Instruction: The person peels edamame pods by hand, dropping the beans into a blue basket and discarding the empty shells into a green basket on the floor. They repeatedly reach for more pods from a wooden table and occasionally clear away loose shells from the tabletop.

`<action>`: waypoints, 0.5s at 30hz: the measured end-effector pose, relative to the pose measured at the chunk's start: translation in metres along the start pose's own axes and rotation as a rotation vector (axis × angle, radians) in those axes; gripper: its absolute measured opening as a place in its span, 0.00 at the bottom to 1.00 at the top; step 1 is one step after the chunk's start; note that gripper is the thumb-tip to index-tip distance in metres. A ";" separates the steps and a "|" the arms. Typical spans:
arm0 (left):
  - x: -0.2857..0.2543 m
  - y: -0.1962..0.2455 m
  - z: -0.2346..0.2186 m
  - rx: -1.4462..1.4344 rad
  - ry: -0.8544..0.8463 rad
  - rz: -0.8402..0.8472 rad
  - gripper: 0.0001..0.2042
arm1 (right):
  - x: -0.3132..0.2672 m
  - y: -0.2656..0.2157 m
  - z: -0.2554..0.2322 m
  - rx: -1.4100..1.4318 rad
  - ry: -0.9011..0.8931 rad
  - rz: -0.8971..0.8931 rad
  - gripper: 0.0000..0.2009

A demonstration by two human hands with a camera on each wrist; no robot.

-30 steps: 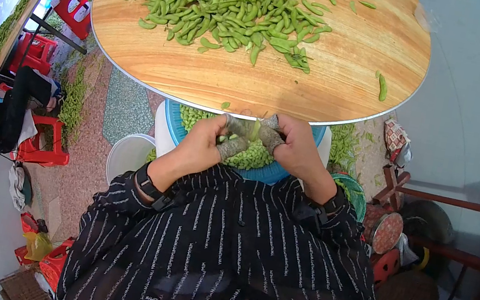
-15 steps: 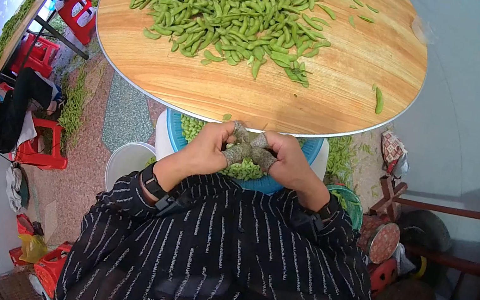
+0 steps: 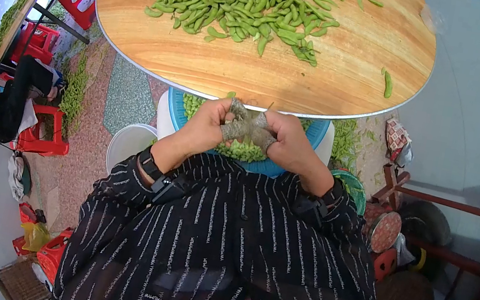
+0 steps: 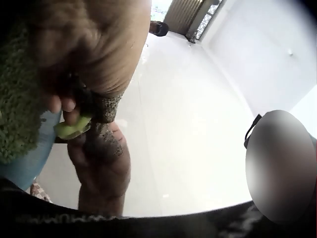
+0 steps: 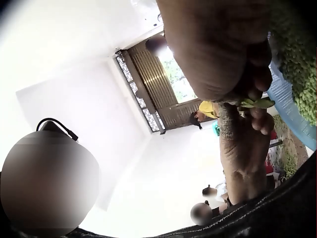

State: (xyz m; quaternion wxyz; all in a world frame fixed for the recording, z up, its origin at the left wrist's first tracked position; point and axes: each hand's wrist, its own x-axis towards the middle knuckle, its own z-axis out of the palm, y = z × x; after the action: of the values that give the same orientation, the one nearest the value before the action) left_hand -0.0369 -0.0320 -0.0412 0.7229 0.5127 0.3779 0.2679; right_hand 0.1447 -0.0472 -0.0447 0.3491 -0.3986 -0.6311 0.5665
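Over the blue basin (image 3: 177,114), both hands meet fingertip to fingertip, with grey textured covers on thumbs and forefingers. My left hand (image 3: 202,127) and right hand (image 3: 294,143) pinch one green soybean pod between them. Hardly any of that pod shows in the head view. In the left wrist view the soybean pod (image 4: 72,129) pokes out beneath the covered fingers. From the right wrist, the same soybean pod (image 5: 258,103) appears between the two hands. Light green shelled beans (image 3: 245,150) fill the basin below.
A heap of soybean pods (image 3: 234,1) covers the far part of the round wooden table (image 3: 342,81), whose edge lies just beyond my hands. A white bucket (image 3: 125,146) stands left, a green basket (image 3: 354,189) right. People sit by another table (image 3: 16,30) at left.
One second ago a pale green pod showed between the fingertips; half a second ago the covered fingers were pressed together over it. The hands stay above the basin, while the head view has shifted slightly.
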 end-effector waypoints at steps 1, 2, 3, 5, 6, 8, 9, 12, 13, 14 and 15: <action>0.000 -0.001 -0.001 0.058 0.011 0.052 0.09 | 0.000 0.005 0.001 -0.141 0.030 -0.132 0.05; 0.001 -0.003 -0.002 0.116 0.019 0.102 0.09 | 0.000 0.005 0.002 -0.133 0.030 -0.118 0.05; 0.002 -0.007 0.000 0.231 0.059 0.244 0.12 | -0.001 0.003 0.001 -0.143 0.046 -0.095 0.05; 0.002 -0.008 0.001 0.329 0.066 0.251 0.13 | -0.003 0.012 0.003 -0.200 0.069 -0.058 0.05; 0.000 -0.008 0.002 0.433 0.073 0.270 0.14 | -0.004 0.013 0.003 -0.194 0.067 -0.048 0.05; 0.000 -0.013 0.002 0.419 0.102 0.308 0.15 | -0.005 0.013 0.002 -0.276 0.023 -0.091 0.06; 0.001 -0.017 -0.002 0.463 0.084 0.297 0.15 | -0.005 0.013 0.003 -0.242 0.025 -0.072 0.05; 0.002 -0.018 -0.004 0.363 0.060 0.232 0.12 | -0.003 0.011 0.003 0.259 -0.019 0.210 0.04; 0.003 -0.017 -0.007 0.385 0.027 0.220 0.10 | -0.003 0.016 0.001 0.327 -0.045 0.224 0.04; 0.002 -0.015 -0.008 0.409 -0.004 0.211 0.09 | -0.003 0.016 0.000 0.327 -0.046 0.224 0.04; 0.002 -0.013 -0.006 0.452 0.022 0.275 0.09 | -0.003 0.015 0.000 0.248 -0.066 0.204 0.03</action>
State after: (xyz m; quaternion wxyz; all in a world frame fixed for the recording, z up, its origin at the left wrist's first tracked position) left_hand -0.0406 -0.0319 -0.0546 0.5428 0.7048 0.3624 0.2781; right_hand 0.1481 -0.0490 -0.0593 0.3153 -0.3960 -0.5236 0.6853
